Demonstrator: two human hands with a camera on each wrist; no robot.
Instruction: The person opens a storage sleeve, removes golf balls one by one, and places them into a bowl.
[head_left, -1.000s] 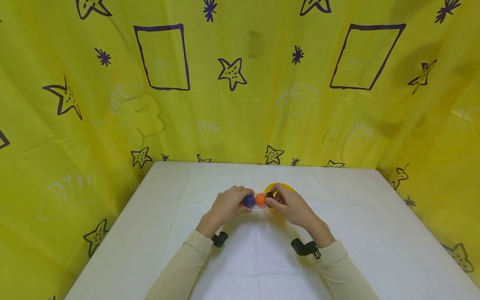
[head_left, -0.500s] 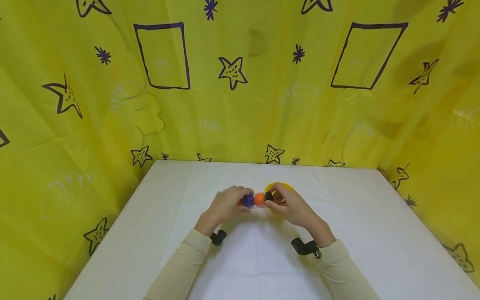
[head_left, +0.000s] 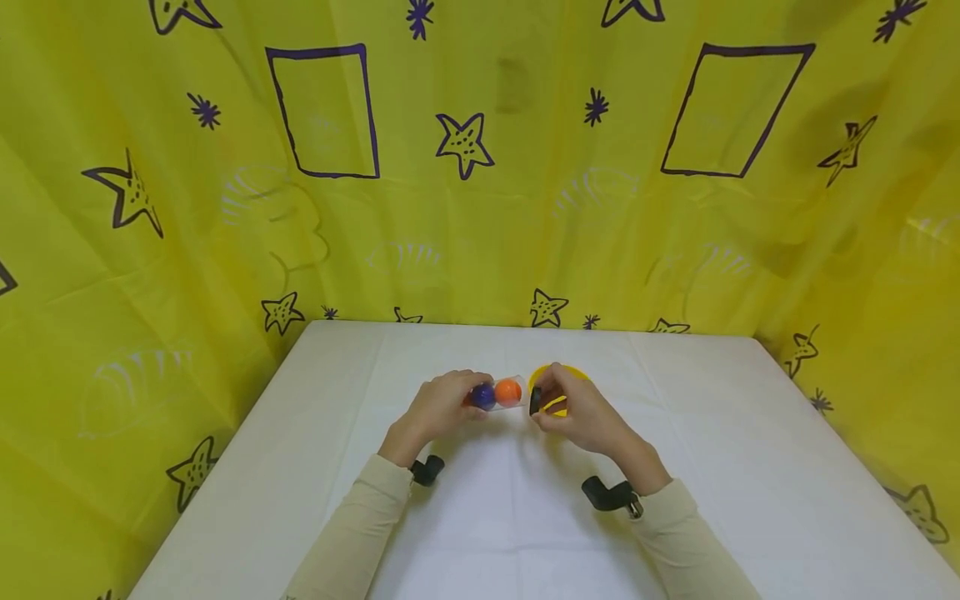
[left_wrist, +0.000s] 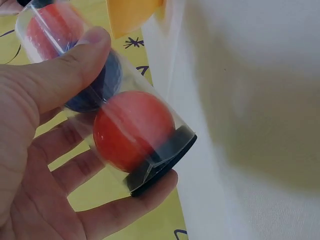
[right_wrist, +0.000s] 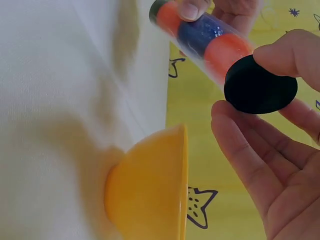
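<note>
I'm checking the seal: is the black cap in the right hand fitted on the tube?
No, the head view shows a gap between the black cap and the clear tube.

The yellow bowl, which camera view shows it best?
The right wrist view: the yellow bowl appears large there, with nothing in front of it, though the picture's bottom edge cuts it. The head view shows it small, partly behind the right hand. The left wrist view shows only a piece at the top edge.
</note>
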